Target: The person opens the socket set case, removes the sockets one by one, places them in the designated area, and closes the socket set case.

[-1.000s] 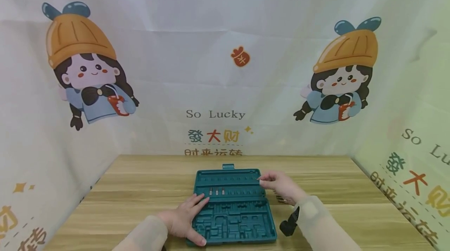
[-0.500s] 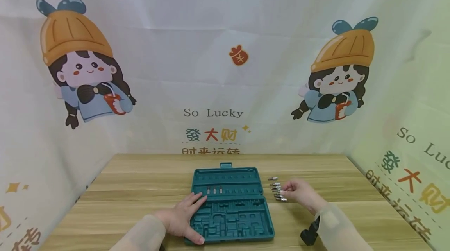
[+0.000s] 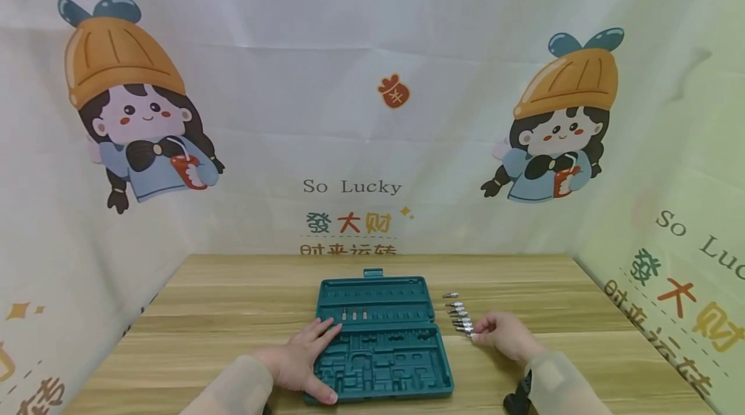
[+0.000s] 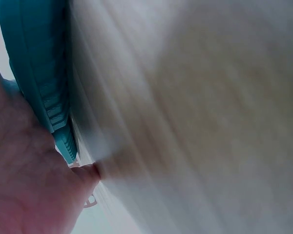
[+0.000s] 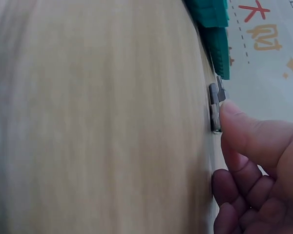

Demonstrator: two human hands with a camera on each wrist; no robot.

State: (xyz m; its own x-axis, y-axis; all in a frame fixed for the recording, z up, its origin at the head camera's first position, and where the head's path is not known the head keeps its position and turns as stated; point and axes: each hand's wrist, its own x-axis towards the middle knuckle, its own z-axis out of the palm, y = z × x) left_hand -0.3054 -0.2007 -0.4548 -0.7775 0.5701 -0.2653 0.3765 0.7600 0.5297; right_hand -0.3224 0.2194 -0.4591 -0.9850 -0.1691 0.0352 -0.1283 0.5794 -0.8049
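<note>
An unfolded teal tool case [image 3: 445,363] lies on the table, with three screwdriver bits [image 3: 354,313] standing in slots of its far half. My left hand [image 3: 302,358] rests on the case's left side with fingers spread, its thumb at the near left corner. Right of the case, several loose screwdriver bits [image 3: 454,304] lie in a row. At the near end of that row, my right hand [image 3: 507,336] pinches a bit [image 5: 221,87] between thumb and finger. Another bit [image 5: 215,109] lies on the wood beside the thumb tip in the right wrist view.
The wooden table [image 3: 233,292] runs back to a printed cloth backdrop [image 3: 454,208], and more cloth hangs at both sides. A latch tab [image 3: 373,272] sticks out from the case's far edge. A black strap piece [image 3: 517,399] hangs at the right wrist.
My right hand has left the case's far right edge, moved right to the row of bits, then come nearer along it to the near end. The left hand stays on the case.
</note>
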